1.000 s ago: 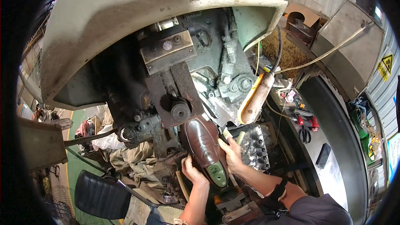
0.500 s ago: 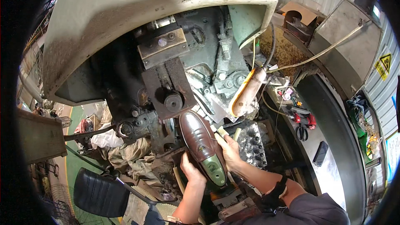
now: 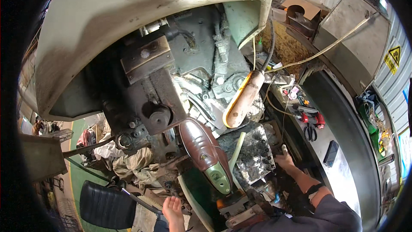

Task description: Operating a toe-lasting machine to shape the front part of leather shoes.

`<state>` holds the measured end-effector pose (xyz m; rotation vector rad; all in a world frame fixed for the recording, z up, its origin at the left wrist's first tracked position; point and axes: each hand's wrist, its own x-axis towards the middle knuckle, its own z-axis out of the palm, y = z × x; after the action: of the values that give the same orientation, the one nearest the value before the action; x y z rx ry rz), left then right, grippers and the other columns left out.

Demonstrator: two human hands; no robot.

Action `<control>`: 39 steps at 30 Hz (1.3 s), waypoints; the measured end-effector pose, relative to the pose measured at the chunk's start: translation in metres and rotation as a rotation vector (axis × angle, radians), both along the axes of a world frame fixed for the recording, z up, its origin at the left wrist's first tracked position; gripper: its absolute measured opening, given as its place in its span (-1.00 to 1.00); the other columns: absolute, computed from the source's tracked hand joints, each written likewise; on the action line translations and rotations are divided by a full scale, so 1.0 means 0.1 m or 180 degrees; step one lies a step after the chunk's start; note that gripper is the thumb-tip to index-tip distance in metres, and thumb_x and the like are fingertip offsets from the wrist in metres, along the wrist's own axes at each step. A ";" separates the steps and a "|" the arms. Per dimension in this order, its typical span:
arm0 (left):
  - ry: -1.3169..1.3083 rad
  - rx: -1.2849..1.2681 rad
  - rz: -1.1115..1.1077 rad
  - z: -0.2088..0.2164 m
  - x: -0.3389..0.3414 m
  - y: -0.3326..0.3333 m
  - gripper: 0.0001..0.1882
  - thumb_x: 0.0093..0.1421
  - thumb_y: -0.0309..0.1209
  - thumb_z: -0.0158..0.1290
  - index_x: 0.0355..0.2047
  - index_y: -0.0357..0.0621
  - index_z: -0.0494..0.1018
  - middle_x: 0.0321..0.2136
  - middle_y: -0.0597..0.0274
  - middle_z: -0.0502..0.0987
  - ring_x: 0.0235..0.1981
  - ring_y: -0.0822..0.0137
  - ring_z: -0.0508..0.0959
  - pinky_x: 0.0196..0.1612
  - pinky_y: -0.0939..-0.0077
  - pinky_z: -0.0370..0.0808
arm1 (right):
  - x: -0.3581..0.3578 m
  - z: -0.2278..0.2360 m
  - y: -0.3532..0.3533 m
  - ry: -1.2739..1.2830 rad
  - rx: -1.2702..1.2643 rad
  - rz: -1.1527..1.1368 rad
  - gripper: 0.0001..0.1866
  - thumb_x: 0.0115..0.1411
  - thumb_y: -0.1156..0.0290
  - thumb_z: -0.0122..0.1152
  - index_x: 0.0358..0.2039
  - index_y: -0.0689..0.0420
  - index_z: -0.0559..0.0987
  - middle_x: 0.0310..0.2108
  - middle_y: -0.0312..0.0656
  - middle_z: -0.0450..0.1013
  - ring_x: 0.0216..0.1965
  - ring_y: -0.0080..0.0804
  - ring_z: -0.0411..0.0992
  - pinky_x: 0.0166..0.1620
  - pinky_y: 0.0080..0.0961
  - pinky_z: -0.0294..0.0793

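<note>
A brown leather shoe upper (image 3: 196,139) is stretched over a green last (image 3: 219,179), toe up, under the machine's dark metal block (image 3: 154,99). Neither hand touches it. My left hand (image 3: 172,209) is below and left of the shoe, fingers up and holding nothing. Off to the right, my right hand (image 3: 285,160) is beside a stained metal block with holes (image 3: 256,154). One finger with a pale tip points up; the other fingers are partly lost in shadow, and nothing shows in the hand.
A lamp with a pale housing (image 3: 244,99) hangs right of the shoe. The cream machine hood (image 3: 150,0) arches overhead. On the right ledge are a red-handled tool (image 3: 312,119), black scissors (image 3: 310,132) and a phone (image 3: 331,154). A black chair (image 3: 105,205) stands at lower left.
Both hands have let go of the shoe, the left moving down and left, the right moving out to the right. The shoe stays in the machine. The view has shifted slightly.
</note>
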<state>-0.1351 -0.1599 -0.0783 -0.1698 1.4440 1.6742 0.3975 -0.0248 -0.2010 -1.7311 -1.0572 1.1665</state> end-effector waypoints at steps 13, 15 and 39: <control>-0.0132 -0.0190 0.0018 -0.21 0.07 -0.11 -0.67 0.27 -0.23 0.11 -0.09 -0.17 0.40 -0.23 0.11 0.54 -0.23 0.24 0.56 -0.03 0.34 0.54 | 0.06 -0.22 -0.25 0.0615 -0.0784 -0.0722 0.02 0.10 0.46 0.37 0.43 0.25 -0.09 -0.28 -0.18 0.57 -0.30 -0.43 0.50 -0.20 -0.38 0.50; 0.0548 -0.0599 -0.0025 -0.40 0.00 -0.16 -0.74 0.24 -0.30 0.12 -0.17 -0.21 0.44 -0.37 0.15 0.55 -0.37 0.26 0.55 -0.14 0.37 0.56 | 0.22 -0.28 -0.43 0.0424 -0.0756 -0.0969 -0.02 0.10 0.47 0.36 0.41 0.26 -0.03 -0.33 -0.19 0.56 -0.34 -0.42 0.48 -0.22 -0.38 0.49; 0.1982 -0.1164 -0.1107 -0.95 -0.28 -0.69 -0.72 0.08 -0.56 0.11 -0.18 -0.42 0.56 -0.33 0.13 0.61 -0.34 0.34 0.56 -0.24 0.47 0.48 | -0.48 0.72 -0.11 0.0373 -0.0899 -0.0553 -0.62 0.02 0.49 0.40 -0.11 0.22 0.58 -0.48 -0.27 0.51 -0.55 -0.51 0.39 -0.51 -0.52 0.33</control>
<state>-0.1632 -0.2294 -0.1732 0.4200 2.0960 1.2096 0.3498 -0.0355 -0.1291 -1.9009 -0.6816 1.3360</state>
